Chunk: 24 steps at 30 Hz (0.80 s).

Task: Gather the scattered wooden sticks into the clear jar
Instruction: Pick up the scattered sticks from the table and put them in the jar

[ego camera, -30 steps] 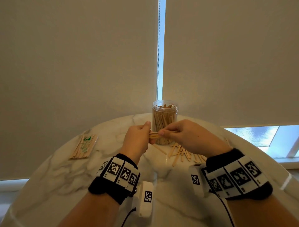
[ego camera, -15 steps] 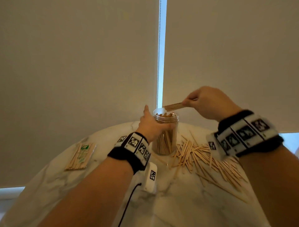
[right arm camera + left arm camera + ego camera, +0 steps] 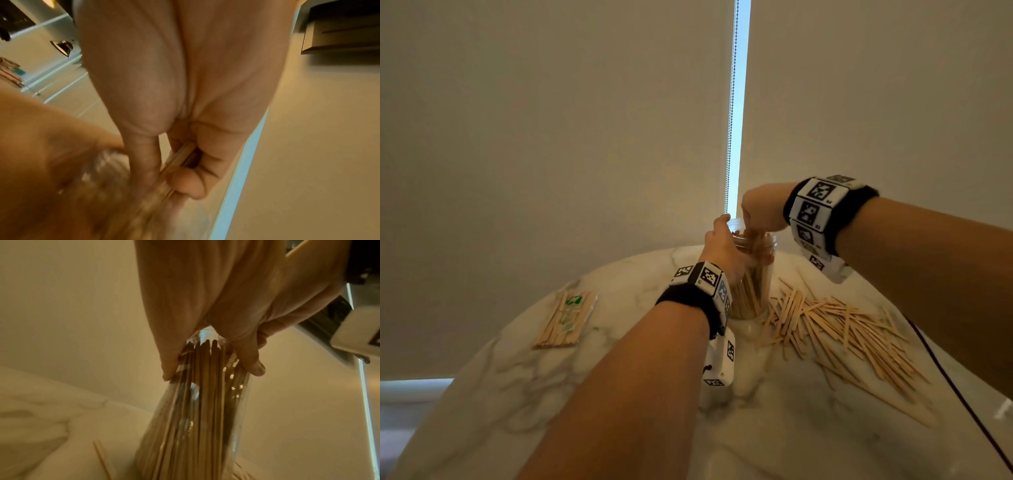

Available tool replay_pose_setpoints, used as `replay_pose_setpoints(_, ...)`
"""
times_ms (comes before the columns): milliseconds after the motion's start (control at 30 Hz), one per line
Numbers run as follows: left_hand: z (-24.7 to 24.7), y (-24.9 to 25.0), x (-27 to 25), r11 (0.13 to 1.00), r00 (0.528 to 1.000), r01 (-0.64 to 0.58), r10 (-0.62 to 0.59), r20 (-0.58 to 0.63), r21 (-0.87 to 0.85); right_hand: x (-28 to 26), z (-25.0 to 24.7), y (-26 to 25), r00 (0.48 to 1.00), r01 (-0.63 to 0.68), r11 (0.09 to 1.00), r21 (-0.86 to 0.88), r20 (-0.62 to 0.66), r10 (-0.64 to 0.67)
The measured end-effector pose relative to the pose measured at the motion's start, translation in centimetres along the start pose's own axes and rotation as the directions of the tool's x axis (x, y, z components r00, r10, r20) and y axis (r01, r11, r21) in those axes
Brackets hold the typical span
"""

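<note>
Her left hand [image 3: 726,248] grips the clear jar [image 3: 751,291] upright; right hand [image 3: 760,214] above its mouth pinches a few sticks [image 3: 180,159]. Best to feed them in vertically. Scattered sticks [image 3: 842,329] lie below her right wrist.

Pale tan sticks [image 3: 839,329], clear jar [image 3: 765,291], white grey-veined marble table [image 3: 517,394]

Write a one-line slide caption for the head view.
Left hand steadies the clear jar while the right hand feeds sticks into its mouth; scattered sticks lie on the marble table.
</note>
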<state>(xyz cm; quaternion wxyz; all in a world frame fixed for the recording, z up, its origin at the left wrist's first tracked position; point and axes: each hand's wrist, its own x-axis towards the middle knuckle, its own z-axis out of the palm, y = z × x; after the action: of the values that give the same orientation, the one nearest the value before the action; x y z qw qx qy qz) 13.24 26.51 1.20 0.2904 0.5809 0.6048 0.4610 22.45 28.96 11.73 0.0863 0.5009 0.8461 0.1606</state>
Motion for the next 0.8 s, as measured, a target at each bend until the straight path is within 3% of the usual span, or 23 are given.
replay_pose_setpoints(133, 0.0, -0.3, 0.1, 1.000, 1.000, -0.001, 0.002, -0.006, 0.017, 0.1, 1.0, 0.4, 0.998, -0.030, 0.993, 0.117, 0.065, 0.023)
replay_pose_setpoints(200, -0.1, -0.4, 0.1, 1.000, 1.000, -0.009, 0.009, -0.013, 0.021, -0.5, 0.0, 1.1, 0.996, -0.047, 0.955, 0.294, 0.085, 0.023)
replay_pose_setpoints(267, -0.1, -0.4, 0.2, 1.000, 1.000, -0.005, 0.006, -0.010, 0.021, -1.1, -0.6, 1.8, 1.000, -0.018, 0.920, 0.392, 0.029, 0.007)
replay_pose_setpoints(333, 0.0, -0.5, 0.3, 1.000, 1.000, -0.002, 0.002, -0.007, 0.018, -1.4, -0.2, 1.7, 0.999, -0.005, 0.934, 0.356, -0.040, 0.020)
replay_pose_setpoints(467, 0.1, -0.7, 0.5, 1.000, 1.000, 0.014, -0.015, 0.006, 0.024, -1.4, 0.7, 0.6, 1.000, 0.025, 0.962, 0.273, -0.024, -0.019)
replay_pose_setpoints(567, 0.1, -0.7, 0.5, 0.999, 0.999, 0.031, -0.031, 0.013, 0.016, -1.0, 0.8, 1.1, 1.000, 0.011, 0.927, 0.375, -0.025, -0.002)
replay_pose_setpoints(800, 0.1, -0.4, 0.3, 0.993, 0.995, 0.100, -0.100, 0.017, -0.056, -2.0, 1.8, 1.3, 0.993, 0.091, 0.898, 0.431, -0.110, -0.048)
